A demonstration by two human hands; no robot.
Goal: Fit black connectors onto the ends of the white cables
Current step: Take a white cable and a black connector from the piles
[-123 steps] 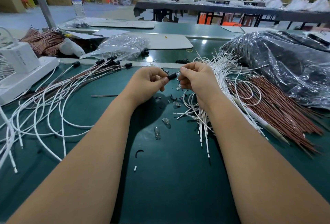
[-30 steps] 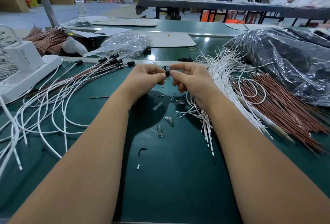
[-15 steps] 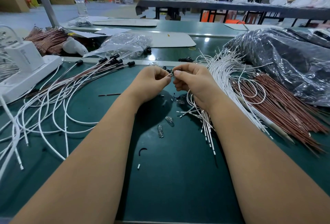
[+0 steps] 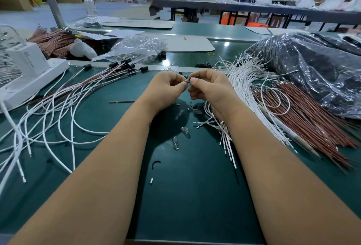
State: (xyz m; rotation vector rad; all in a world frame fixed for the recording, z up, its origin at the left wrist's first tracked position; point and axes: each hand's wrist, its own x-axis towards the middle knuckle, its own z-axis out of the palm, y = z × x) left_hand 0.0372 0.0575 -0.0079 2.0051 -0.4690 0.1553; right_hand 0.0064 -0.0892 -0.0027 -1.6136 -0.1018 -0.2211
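green desk (image 4: 191, 196) runs through a warehouse hall of cardboard boxes. white cables (image 4: 244, 96) fan out at the right beside a red-brown wire bundle (image 4: 312, 119) and a crinkled plastic bag (image 4: 312, 68); finished cables with black ends (image 4: 125, 64) lie at the left. left hand (image 4: 168, 90) and right hand (image 4: 211, 90) meet over the middle, fingertips of both pinched on one small black connector (image 4: 188, 81) held above the desk. tiny clear bulbs (image 4: 175, 143) lie below.
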